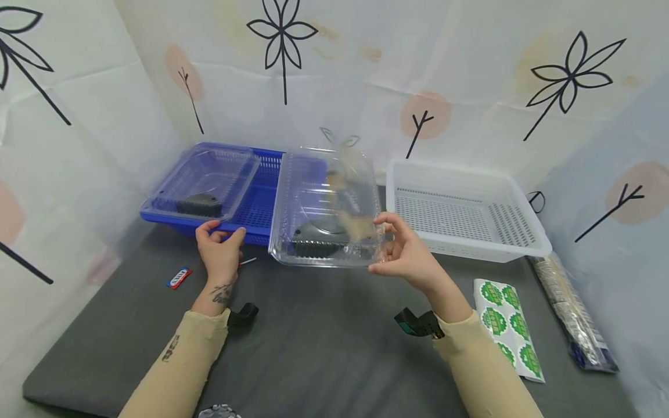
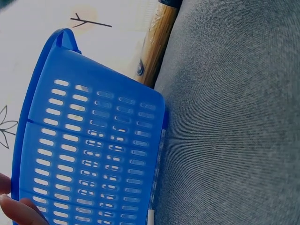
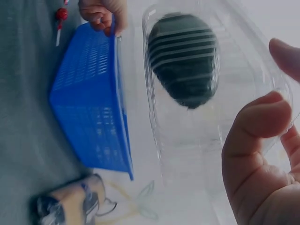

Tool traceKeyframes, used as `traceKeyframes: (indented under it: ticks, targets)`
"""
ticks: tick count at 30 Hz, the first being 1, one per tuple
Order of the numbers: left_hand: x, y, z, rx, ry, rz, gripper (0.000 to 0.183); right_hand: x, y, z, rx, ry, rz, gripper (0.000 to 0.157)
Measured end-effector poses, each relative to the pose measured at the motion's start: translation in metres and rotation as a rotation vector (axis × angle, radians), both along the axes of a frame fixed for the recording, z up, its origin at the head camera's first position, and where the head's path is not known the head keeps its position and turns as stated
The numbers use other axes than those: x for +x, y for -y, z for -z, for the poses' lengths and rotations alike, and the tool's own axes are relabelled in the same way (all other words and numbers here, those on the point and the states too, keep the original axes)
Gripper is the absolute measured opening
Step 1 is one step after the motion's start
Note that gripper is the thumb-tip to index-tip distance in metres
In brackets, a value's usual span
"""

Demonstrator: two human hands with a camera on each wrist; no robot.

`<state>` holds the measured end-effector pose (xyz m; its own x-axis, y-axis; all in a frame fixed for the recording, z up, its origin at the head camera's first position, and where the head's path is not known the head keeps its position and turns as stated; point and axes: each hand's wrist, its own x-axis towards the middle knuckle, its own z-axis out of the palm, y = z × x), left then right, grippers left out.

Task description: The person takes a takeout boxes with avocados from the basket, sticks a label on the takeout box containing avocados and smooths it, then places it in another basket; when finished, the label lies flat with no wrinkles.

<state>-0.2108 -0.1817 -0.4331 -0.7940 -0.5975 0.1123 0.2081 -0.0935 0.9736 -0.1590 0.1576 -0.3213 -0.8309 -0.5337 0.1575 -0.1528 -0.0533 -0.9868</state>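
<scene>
My right hand point(image 1: 410, 252) grips the right edge of a clear plastic clamshell container point(image 1: 326, 203), raised in front of the gap between the baskets. A dark, bumpy avocado point(image 1: 316, 239) lies inside it; the right wrist view shows the avocado point(image 3: 183, 58) through the ribbed plastic. My left hand point(image 1: 220, 252) holds the front rim of the blue basket point(image 1: 256, 237), its fingertips point(image 2: 21, 211) curled at the rim in the left wrist view. Tilted in that basket's left part rests another clear container point(image 1: 209, 165) with a dark avocado point(image 1: 200, 204) in it.
A white basket point(image 1: 470, 247) stands at the right. Before it lie a sheet of green round stickers point(image 1: 507, 325) and a long shiny packet point(image 1: 572, 313). A small red-blue wrapper point(image 1: 179, 277) and a red lollipop point(image 3: 62, 14) lie near my left hand. A brown package point(image 3: 77, 201) sits behind the blue basket.
</scene>
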Motion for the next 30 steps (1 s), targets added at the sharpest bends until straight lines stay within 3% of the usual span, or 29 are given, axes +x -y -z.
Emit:
traceKeyframes:
  ticks: [5, 12, 14, 19, 20, 23, 26, 30]
  targets:
    - [0.011, -0.007, -0.016, 0.014, 0.027, -0.017, 0.046, 0.020, -0.026, 0.011, -0.047, -0.079, -0.136, 0.066]
    - [-0.022, 0.023, 0.044, 0.013, -0.080, 0.024, 0.057, 0.045, -0.049, 0.033, -0.119, -0.147, -0.316, 0.066]
    - [-0.018, 0.022, 0.040, 0.047, -0.082, 0.046, 0.054, 0.051, -0.053, 0.039, -0.143, -0.129, -0.351, 0.067]
    - [-0.024, 0.024, 0.049, 0.020, -0.085, 0.029, 0.056, 0.069, -0.058, 0.054, -0.138, -0.051, -0.351, 0.067]
    - [-0.030, 0.025, 0.056, -0.014, -0.077, -0.001, 0.059, 0.072, -0.059, 0.058, -0.132, -0.031, -0.346, 0.067]
    - [-0.033, 0.025, 0.058, -0.009, -0.075, 0.001, 0.060, 0.080, -0.059, 0.069, -0.124, 0.002, -0.350, 0.066]
    - [-0.034, 0.024, 0.057, -0.008, -0.075, 0.006, 0.059, 0.086, -0.060, 0.078, -0.105, 0.022, -0.347, 0.066]
    - [-0.027, 0.020, 0.045, -0.010, -0.052, 0.024, 0.056, 0.090, -0.061, 0.090, -0.061, 0.064, -0.324, 0.065]
